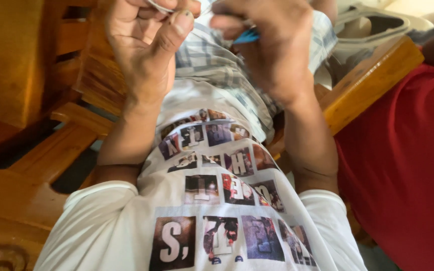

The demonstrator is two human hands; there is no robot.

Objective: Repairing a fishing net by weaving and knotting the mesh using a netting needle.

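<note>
My left hand (146,45) is raised close to the camera at the top left, its thumb and fingers pinched on a small pale thing (159,6) cut off by the frame's top edge. My right hand (272,45) is beside it at the top centre, blurred, fingers curled around a small blue object (247,36) of which only a sliver shows. Both hands hover over a piece of plaid cloth (212,60) lying on my lap. Below them is my white printed shirt (217,200).
A wooden chair frame (31,130) with armrest fills the left side. Another wooden armrest (372,75) runs diagonally at the right. A person in a red garment (408,165) sits close on the right. Pale sandals (372,25) lie at the top right.
</note>
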